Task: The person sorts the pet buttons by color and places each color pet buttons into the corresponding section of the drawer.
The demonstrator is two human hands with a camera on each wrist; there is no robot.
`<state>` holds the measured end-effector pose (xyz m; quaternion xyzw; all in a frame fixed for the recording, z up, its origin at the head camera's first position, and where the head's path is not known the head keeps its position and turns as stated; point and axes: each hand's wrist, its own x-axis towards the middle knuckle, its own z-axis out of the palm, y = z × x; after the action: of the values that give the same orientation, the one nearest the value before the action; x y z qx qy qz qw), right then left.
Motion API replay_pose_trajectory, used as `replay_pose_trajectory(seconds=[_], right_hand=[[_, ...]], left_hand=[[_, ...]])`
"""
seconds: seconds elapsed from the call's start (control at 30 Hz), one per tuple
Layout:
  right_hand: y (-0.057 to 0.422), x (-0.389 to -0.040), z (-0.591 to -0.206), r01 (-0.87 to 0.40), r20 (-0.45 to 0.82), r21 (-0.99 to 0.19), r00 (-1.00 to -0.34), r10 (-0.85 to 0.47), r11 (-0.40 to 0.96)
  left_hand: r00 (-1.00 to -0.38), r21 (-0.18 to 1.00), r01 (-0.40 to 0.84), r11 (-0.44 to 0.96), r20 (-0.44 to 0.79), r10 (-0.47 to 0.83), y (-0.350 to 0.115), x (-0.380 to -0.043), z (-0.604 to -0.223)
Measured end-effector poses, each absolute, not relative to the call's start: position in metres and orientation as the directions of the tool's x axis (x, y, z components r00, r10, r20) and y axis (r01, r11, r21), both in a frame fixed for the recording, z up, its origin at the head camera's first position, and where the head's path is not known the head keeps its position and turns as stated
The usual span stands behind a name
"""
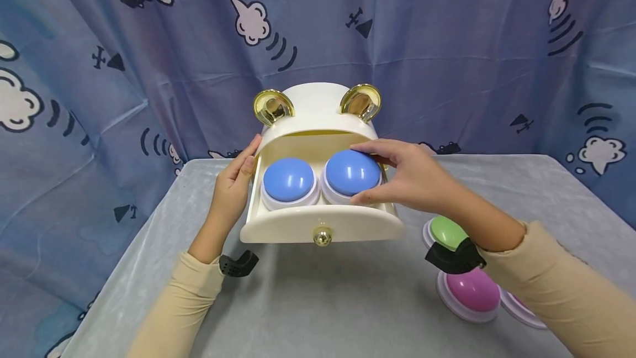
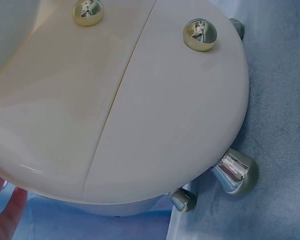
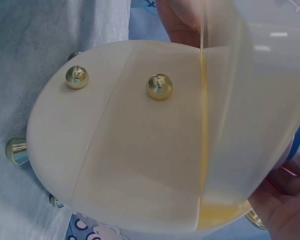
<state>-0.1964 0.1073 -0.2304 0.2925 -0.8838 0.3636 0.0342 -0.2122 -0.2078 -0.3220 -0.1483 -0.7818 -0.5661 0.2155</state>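
A cream-white rounded box (image 1: 318, 101) with gold ears stands on the table, its hood raised and front tray (image 1: 278, 225) showing. Inside sit two dome-topped buttons on pale round bases: a left blue button (image 1: 289, 180) and a right blue button (image 1: 351, 173). My left hand (image 1: 231, 189) holds the box by its left side; fingertips also show at the edge of the left wrist view. With fingers over the far rim and thumb at the near side, my right hand (image 1: 412, 175) grips the right blue button. The right wrist view shows this hand beside the box's shell (image 3: 150, 145).
Near my right forearm lie a green button (image 1: 447, 232) and a magenta button (image 1: 474, 290), with another magenta button (image 1: 521, 311) partly under the sleeve. A grey cloth covers the table (image 1: 338, 303). Behind it hangs a blue patterned curtain (image 1: 318, 26).
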Motion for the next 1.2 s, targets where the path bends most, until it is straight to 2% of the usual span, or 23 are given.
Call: replay_pose_trajectory(seconds=[0.67,0.9,1.2], right_hand=[[0.106,-0.202,-0.229,-0.571,0.222,-0.562,-0.801,-0.556,0.598],[0.104,-0.201,-0.222,-0.570,0.166,-0.529,-0.796,-0.582,0.629],[0.105,-0.200,-0.222,-0.561,0.165,-0.547,-0.800,-0.577,0.621]], left_hand=[[-0.868,0.829,0.465,0.311,0.495,-0.020,-0.207,-0.213,-0.321],[-0.870,0.827,0.463,0.318,0.493,-0.016,-0.208,-0.212,-0.322],[-0.869,0.828,0.466,0.312,0.494,-0.015,-0.208,-0.212,-0.321]])
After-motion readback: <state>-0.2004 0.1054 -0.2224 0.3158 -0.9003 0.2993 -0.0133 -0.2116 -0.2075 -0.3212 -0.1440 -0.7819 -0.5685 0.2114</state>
